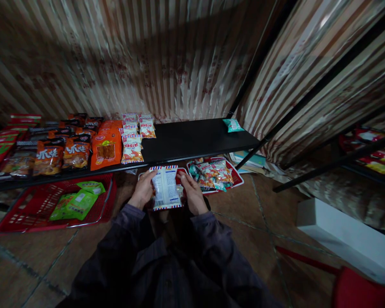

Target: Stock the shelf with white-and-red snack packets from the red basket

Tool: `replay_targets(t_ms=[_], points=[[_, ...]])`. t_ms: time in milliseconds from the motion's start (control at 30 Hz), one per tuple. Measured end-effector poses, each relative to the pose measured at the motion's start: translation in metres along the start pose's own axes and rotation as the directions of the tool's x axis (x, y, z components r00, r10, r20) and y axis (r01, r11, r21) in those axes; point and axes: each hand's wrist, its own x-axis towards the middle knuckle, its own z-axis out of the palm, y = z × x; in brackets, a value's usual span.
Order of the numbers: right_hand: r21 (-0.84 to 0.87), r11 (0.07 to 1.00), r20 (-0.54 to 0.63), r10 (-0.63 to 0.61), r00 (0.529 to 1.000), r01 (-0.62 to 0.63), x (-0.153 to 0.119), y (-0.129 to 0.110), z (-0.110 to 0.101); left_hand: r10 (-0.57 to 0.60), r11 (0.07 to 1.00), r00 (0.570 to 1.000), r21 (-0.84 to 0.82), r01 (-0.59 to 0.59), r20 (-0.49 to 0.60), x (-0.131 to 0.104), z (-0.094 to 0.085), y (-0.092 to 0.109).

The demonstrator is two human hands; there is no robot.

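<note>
A snack bag (166, 187) with red-and-blue striped ends is held upright before me, its printed back towards me. My left hand (142, 189) grips its left edge, with the thumb near the top corner. My right hand (193, 193) is beside the bag's right edge, fingers stretched out; whether the fingertips touch it I cannot tell. Behind the bag, partly hidden, is a red basket (183, 170) with more bags. Matching striped bags (132, 149) stand in short rows on the black shelf (182, 139).
Left on the shelf are orange packets (106, 147) and black-and-orange packets (77, 152). A teal bag (233, 125) lies at its right end. Below are a red basket (111, 201) with green packets (78, 204) and a heap of snack bags (213, 173). A white box (346, 235) and red stool (359, 288) are right.
</note>
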Motion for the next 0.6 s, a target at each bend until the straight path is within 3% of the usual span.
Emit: replay_targets(t_ms=[100, 167, 433, 600], points=[[0.126, 0.987, 0.079, 0.094, 0.992, -0.104, 0.009, -0.005, 0.008, -0.045, 0.996, 0.998, 0.079, 0.042, 0.039, -0.004, -0.002, -0.003], [0.154, 0.979, 0.048, 0.128, 0.991, -0.134, 0.012, -0.007, 0.011, -0.064, 0.991, 0.996, 0.121, 0.056, 0.059, -0.006, -0.003, -0.002], [0.208, 0.967, -0.106, 0.173, 0.979, -0.148, 0.018, -0.010, 0.015, -0.068, 0.976, 0.989, 0.214, 0.039, 0.131, -0.011, -0.004, 0.003], [0.155, 0.980, -0.022, 0.132, 0.991, -0.127, 0.018, -0.013, 0.012, -0.070, 0.983, 0.992, 0.176, 0.051, 0.103, -0.010, -0.001, 0.004]])
